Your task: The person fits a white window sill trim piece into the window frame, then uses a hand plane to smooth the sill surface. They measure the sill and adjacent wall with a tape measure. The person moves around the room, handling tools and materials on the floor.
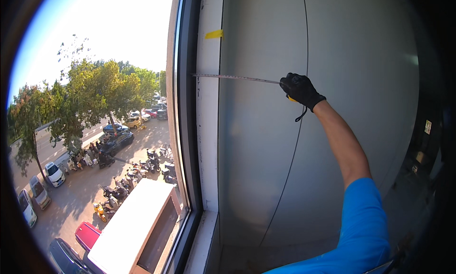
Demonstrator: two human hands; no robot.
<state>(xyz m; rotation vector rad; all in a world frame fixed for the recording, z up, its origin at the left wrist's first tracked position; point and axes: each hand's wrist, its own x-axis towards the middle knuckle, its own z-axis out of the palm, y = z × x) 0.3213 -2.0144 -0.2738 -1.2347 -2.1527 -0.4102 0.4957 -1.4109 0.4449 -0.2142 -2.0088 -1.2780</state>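
My right hand point(300, 89), in a black glove, is closed round a tape measure point(292, 99); only a bit of its yellow case shows below the fingers. A black wrist strap point(301, 114) dangles under the hand. The thin blade point(242, 77) runs left from the hand, nearly level, across the grey wall panel point(266, 145). Its far end meets the dark window frame point(188, 107), past the white reveal strip point(207, 131). My left hand is out of the picture.
A strip of yellow tape point(214, 34) sticks to the white reveal above the blade. One dark seam point(306, 41) runs down the panel. Beyond the window, far below, are trees point(102, 81), parked cars point(54, 174), scooters point(135, 174) and a white-roofed structure point(130, 226).
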